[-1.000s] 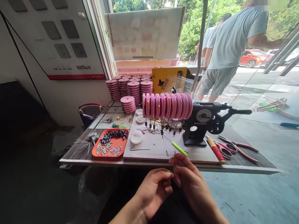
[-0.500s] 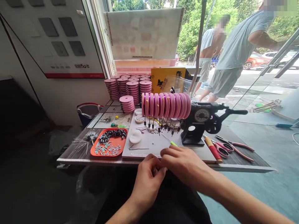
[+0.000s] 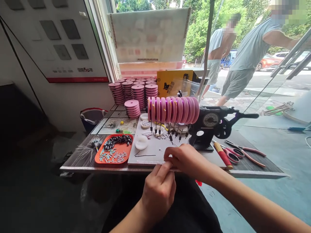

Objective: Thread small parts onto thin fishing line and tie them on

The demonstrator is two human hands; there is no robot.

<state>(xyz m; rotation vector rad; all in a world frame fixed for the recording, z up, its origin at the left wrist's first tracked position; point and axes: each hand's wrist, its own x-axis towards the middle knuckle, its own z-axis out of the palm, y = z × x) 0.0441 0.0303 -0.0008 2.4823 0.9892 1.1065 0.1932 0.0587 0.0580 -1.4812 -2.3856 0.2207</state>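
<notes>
At the near edge of the counter (image 3: 255, 168), just in front of the white mat (image 3: 150, 150), my two hands meet. My left hand (image 3: 159, 191) comes up from below with its fingers curled and its thumb and forefinger pressed together. My right hand (image 3: 188, 160) arches over it from the right, its fingertips closed down against the left's. Between them sits a small piece, too fine for me to make out.

Just beyond my right hand the row of pink spools (image 3: 173, 110) stands on the black winder (image 3: 211, 124), with little dark weights (image 3: 170, 137) hanging under it. The orange tray (image 3: 114, 149) of small parts lies off to the left of my left hand, and the red scissors (image 3: 230, 155) lie to the right of my right.

To do this well, I judge the pinch must be light and right at the tips, so that I see the piece rather than hide it. Resting my right wrist on the counter's edge would steady it. I'd work over the mat, not over my lap, so that a slip lands where I can find it. I'd also stay clear of the hanging weights so nothing snags.
</notes>
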